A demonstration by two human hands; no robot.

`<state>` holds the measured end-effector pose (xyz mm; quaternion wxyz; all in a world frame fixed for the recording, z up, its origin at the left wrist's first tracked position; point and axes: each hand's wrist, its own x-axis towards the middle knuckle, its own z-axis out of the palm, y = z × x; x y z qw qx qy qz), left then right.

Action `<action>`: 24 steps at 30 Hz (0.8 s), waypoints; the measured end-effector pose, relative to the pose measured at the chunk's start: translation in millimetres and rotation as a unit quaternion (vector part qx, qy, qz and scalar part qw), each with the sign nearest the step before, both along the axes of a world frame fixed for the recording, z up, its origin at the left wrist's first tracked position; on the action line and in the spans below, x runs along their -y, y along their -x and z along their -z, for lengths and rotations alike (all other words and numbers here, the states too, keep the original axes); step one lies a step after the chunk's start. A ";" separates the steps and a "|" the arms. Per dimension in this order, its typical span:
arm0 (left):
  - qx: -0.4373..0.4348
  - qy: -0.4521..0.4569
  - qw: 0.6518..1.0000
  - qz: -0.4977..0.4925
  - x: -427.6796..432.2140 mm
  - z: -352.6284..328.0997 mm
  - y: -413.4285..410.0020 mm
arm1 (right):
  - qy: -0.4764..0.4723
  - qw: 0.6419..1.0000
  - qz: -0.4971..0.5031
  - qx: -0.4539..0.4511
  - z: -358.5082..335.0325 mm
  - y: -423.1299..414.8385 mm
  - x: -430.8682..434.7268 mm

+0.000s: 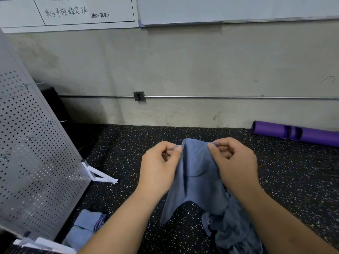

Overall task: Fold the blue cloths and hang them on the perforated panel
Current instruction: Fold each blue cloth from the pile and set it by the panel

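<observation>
A blue cloth (197, 178) hangs in front of me, held up by its top edge. My left hand (161, 165) pinches the top left corner between thumb and fingers. My right hand (233, 162) pinches the top right corner the same way. The cloth sags between the two hands and its lower edge hangs above the floor. A crumpled heap of blue cloths (236, 230) lies on the floor below my right forearm. The grey perforated panel (36, 162) stands at the left, with thin wire hooks (55, 121) sticking out of it.
Folded blue cloths (86, 224) lie stacked on the floor beside the panel's white foot (100, 175). A purple roller (297, 133) lies by the wall at the right. The floor is black speckled rubber. A whiteboard (73, 13) hangs on the wall above.
</observation>
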<state>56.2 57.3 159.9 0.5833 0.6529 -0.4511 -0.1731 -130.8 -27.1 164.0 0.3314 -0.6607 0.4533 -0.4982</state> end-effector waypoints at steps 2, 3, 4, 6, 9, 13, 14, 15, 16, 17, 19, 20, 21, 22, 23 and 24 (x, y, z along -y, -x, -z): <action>-0.030 -0.014 0.999 0.014 2.0 2.9 3.8 | -0.024 0.999 -0.024 0.024 4.6 -5.5 -1.7; -0.041 -0.024 0.999 0.023 2.7 4.5 5.2 | -0.031 0.999 -0.032 0.030 6.3 -7.7 -2.6; -0.052 -0.032 0.998 0.033 3.2 5.5 6.7 | -0.037 0.998 -0.040 0.031 7.9 -9.2 -3.4; -0.074 -0.046 0.995 0.045 3.2 6.3 10.3 | -0.040 0.997 -0.059 0.020 10.4 -11.3 -4.9; -0.085 -0.065 0.993 0.053 3.3 7.1 14.2 | -0.045 0.996 -0.083 0.001 12.3 -14.2 -7.9; -0.082 -0.082 0.991 0.070 3.2 9.1 15.5 | -0.058 0.992 -0.109 -0.039 14.2 -15.8 -9.2; -0.082 -0.084 0.991 0.069 2.9 9.7 15.6 | -0.059 0.991 -0.109 -0.046 14.5 -15.1 -9.1; -0.080 -0.087 0.991 0.065 2.6 10.0 15.8 | -0.058 0.991 -0.107 -0.051 14.3 -14.4 -9.4; -0.078 -0.088 0.991 0.060 2.3 10.2 16.1 | -0.054 0.992 -0.104 -0.056 13.7 -13.5 -10.1; -0.075 -0.088 0.992 0.053 2.3 10.7 16.2 | -0.048 0.992 -0.100 -0.062 12.7 -12.7 -11.3; -0.072 -0.086 0.993 0.043 2.2 11.5 15.9 | -0.028 0.993 -0.090 -0.077 10.3 -12.6 -15.0; -0.072 -0.084 0.993 0.039 1.9 11.3 16.1 | -0.016 0.993 -0.086 -0.084 8.8 -12.9 -17.1; -0.074 -0.083 0.993 0.036 1.8 10.6 16.3 | -0.007 0.992 -0.084 -0.089 7.7 -13.7 -19.0; -0.078 -0.082 0.993 0.034 1.2 9.6 16.7 | -0.002 0.992 -0.084 -0.090 6.8 -14.4 -21.3; -0.082 -0.082 0.993 0.034 0.8 8.3 17.6 | 0.000 0.993 -0.084 -0.086 6.7 -15.4 -23.2; -0.086 -0.082 0.992 0.037 -0.1 6.8 18.6 | 0.000 0.993 -0.083 -0.078 6.7 -15.9 -24.8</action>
